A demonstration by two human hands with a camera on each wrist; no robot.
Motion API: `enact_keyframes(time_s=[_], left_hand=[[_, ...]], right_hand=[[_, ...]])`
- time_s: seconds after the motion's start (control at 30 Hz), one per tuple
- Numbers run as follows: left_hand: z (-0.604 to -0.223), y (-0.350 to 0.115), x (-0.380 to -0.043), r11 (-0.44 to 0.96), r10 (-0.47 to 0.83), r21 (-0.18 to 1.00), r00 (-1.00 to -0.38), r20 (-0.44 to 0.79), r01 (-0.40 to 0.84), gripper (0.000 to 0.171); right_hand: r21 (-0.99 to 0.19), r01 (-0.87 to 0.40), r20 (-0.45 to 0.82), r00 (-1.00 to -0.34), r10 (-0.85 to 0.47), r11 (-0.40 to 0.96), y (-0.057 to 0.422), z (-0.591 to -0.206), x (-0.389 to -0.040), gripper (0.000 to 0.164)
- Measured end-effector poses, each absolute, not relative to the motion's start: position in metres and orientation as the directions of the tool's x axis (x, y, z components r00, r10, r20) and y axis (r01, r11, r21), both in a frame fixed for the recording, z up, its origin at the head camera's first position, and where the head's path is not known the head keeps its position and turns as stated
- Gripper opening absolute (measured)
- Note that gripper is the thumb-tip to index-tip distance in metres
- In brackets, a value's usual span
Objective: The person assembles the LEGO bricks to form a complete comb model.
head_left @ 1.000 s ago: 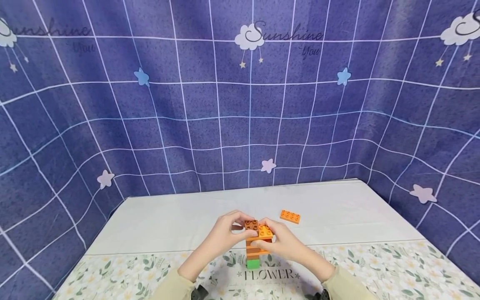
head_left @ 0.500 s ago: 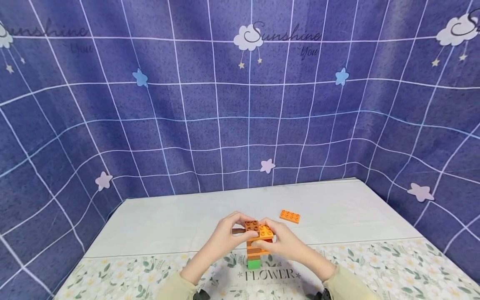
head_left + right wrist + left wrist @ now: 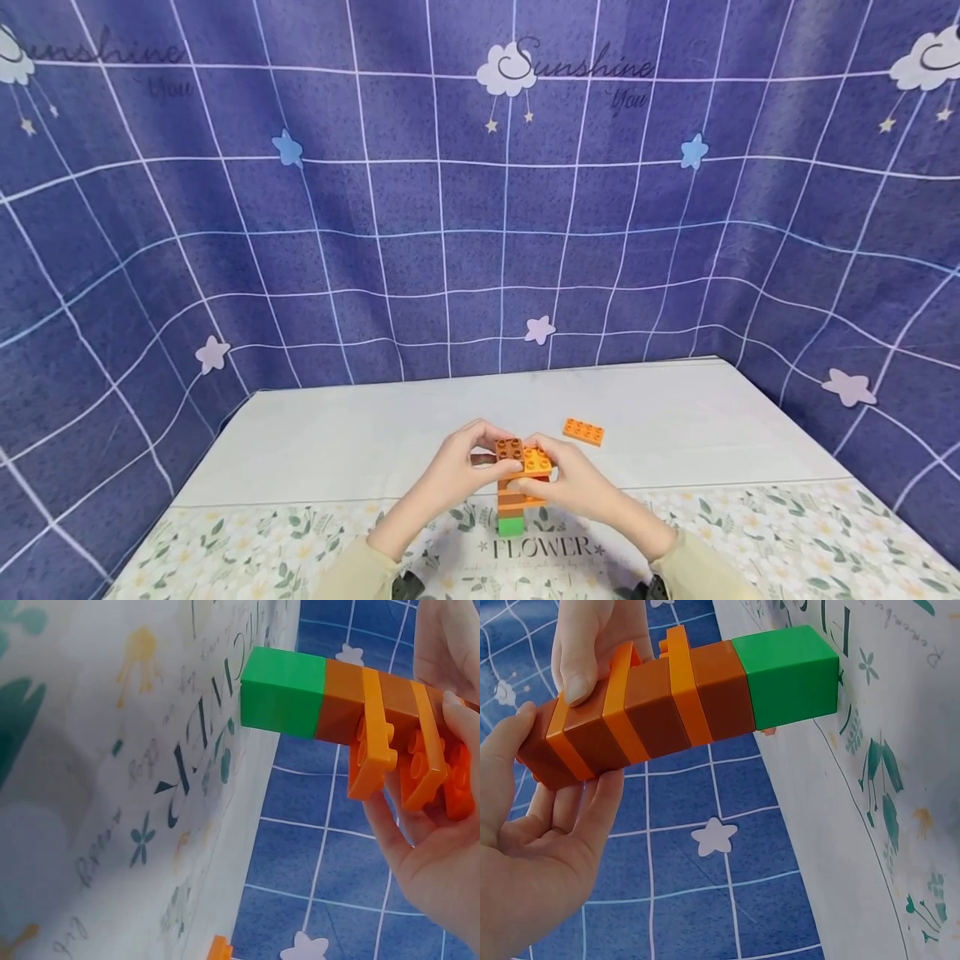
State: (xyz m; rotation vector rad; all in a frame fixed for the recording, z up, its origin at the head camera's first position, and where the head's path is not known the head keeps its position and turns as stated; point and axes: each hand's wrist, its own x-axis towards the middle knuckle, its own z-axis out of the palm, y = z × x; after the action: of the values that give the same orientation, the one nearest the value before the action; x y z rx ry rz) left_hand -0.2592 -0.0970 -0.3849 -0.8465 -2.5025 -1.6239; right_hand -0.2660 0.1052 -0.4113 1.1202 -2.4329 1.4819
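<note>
A tower of toy building bricks stands upright at the front middle of the table, a green brick (image 3: 511,526) at its foot. Above that, brown bricks (image 3: 658,696) alternate with thin orange plates. In the right wrist view the studded ends of the orange plates (image 3: 373,761) jut out to one side. My left hand (image 3: 459,468) pinches the top brown brick (image 3: 508,450) between thumb and fingers. From the other side, my right hand (image 3: 576,482) grips the jutting ends of the upper plates, its thumb in front. Part of the tower's upper right is hidden behind that thumb.
A loose orange plate (image 3: 583,431) with studs lies behind the tower, to the right, on the white part of the table (image 3: 360,442). A flowered cloth (image 3: 247,546) covers the front. Behind hangs a blue checked curtain (image 3: 420,275).
</note>
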Motion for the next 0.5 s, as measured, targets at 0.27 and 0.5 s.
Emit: enact_keyframes(time_s=[0.27,0.5], left_hand=[[-0.386,-0.094,-0.259,0.301,0.420,0.822,-0.841,0.341,0.483,0.034],[-0.389,-0.096,-0.259,0.296,0.419,0.823,-0.841,0.344,0.484,0.036]], right_hand=[[-0.776,-0.542,0.351,-0.795,-0.495,0.321,0.108,-0.408,-0.265,0.028],[-0.788,-0.548,0.363,-0.782,-0.507,0.280,0.107,-0.401,-0.259,0.030]])
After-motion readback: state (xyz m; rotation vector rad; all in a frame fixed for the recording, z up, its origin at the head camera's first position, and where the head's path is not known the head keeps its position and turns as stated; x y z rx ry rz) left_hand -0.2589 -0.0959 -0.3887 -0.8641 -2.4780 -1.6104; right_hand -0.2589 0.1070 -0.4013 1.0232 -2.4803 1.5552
